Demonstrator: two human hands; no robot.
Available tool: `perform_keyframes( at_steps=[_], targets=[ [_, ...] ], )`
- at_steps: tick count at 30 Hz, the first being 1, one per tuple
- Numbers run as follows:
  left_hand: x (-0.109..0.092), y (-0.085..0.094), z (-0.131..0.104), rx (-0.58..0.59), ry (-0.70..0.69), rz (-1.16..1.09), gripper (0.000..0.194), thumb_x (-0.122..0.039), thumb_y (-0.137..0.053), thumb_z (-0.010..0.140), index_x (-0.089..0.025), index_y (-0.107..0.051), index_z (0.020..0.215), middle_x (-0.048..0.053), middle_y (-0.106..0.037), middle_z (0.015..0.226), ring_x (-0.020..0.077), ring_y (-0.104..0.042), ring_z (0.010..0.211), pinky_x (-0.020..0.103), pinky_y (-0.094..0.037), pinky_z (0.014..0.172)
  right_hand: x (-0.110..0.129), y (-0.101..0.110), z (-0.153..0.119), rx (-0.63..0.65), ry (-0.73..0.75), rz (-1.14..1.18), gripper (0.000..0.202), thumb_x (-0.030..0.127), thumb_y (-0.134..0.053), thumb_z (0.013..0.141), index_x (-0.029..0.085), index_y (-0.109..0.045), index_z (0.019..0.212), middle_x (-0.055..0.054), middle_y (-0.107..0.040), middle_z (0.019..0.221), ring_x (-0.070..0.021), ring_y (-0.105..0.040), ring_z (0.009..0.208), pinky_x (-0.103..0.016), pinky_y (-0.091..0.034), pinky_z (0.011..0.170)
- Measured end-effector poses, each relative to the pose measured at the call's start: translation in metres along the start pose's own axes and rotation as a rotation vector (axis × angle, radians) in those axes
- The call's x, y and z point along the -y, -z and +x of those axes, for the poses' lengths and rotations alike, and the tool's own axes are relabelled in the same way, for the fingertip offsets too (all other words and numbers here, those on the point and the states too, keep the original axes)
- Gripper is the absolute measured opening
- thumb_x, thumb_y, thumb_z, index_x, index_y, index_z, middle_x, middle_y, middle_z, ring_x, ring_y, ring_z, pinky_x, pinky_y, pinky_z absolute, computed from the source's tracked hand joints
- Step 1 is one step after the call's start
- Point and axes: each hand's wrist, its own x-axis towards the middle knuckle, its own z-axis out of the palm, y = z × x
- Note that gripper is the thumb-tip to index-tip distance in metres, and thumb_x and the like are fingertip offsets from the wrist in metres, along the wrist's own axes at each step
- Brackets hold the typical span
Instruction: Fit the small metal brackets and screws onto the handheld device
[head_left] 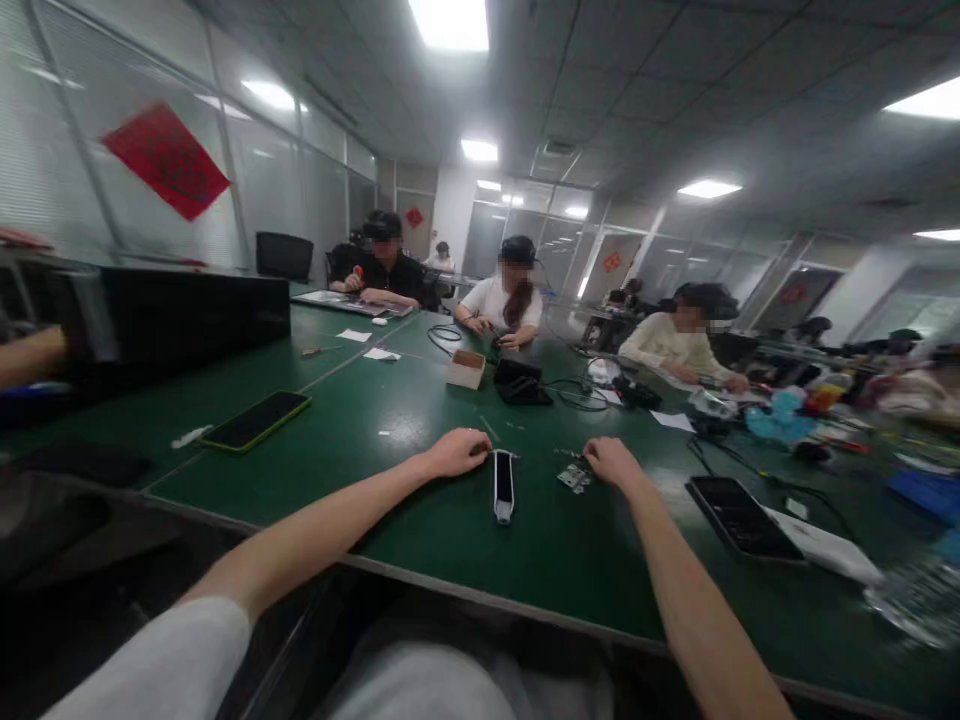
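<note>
On the green table [420, 510] lies a narrow white device with a dark face [503, 482], its long side pointing toward me. My left hand [459, 452] rests at its upper left, fingers curled with the tips close to the device's far end; whatever they pinch is too small to make out. To the right, a few small metallic parts [574, 478] lie in a little group. My right hand [609, 462] is beside them, its fingertips drawn together at their upper right edge, and anything between them is too small to tell.
A phone with a yellow-green edge [257, 420] lies left; a dark phone [744, 518] lies right, over a white object. Farther back are a small open box [466, 368], a black object [520, 382] and cables [581, 393]. Several people sit around the table.
</note>
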Motion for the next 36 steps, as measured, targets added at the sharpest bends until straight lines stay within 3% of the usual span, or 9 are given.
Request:
perform_keyframes(
  at_steps=[8,13,19,28,36],
  targets=[
    [-0.001,0.001,0.000,-0.025,0.014,-0.018,0.019,-0.019,-0.053,0.081,-0.017,-0.064,0.097,0.003,-0.067,0.089,0.0169,-0.062,0.080,0.024,-0.045,0.070,0.020,0.008,-0.002,-0.109,0.037,0.071,0.023,0.019,-0.041,0.087,0.013,-0.063,0.089,-0.013,-0.064,0.096,-0.0201,-0.057,0.092,-0.026,-0.039,0.076],
    [-0.004,0.003,-0.002,-0.088,0.019,-0.056,0.023,-0.021,-0.055,0.082,-0.017,-0.060,0.103,0.004,-0.066,0.093,0.0172,-0.062,0.084,0.026,-0.046,0.075,0.070,0.011,-0.012,-0.242,0.269,0.392,0.016,0.019,-0.043,0.084,0.015,-0.059,0.086,-0.008,-0.061,0.089,-0.0189,-0.054,0.086,-0.029,-0.041,0.077],
    [-0.004,0.004,-0.003,-0.205,-0.071,-0.103,0.021,-0.024,-0.054,0.087,-0.019,-0.057,0.107,0.002,-0.064,0.094,0.0152,-0.060,0.086,0.026,-0.045,0.078,0.123,0.019,-0.034,-0.244,0.414,0.675,0.015,0.023,-0.045,0.085,0.017,-0.058,0.086,-0.005,-0.060,0.084,-0.0168,-0.054,0.077,-0.030,-0.043,0.073],
    [-0.008,-0.003,-0.001,-0.273,-0.128,-0.151,0.015,-0.026,-0.056,0.088,-0.019,-0.060,0.102,0.000,-0.063,0.090,0.0105,-0.058,0.074,0.023,-0.045,0.074,0.134,0.019,-0.043,-0.138,0.417,0.859,0.018,0.031,-0.046,0.086,0.018,-0.059,0.087,-0.002,-0.061,0.081,-0.0152,-0.054,0.071,-0.028,-0.043,0.067],
    [-0.009,-0.003,-0.002,-0.286,-0.183,-0.173,0.014,-0.026,-0.054,0.090,-0.018,-0.063,0.098,0.002,-0.064,0.092,0.0124,-0.060,0.084,0.022,-0.046,0.076,0.137,0.015,-0.042,-0.140,0.432,0.878,0.017,0.031,-0.047,0.086,0.018,-0.058,0.087,-0.002,-0.061,0.083,-0.0157,-0.054,0.073,-0.029,-0.043,0.069]
  ],
)
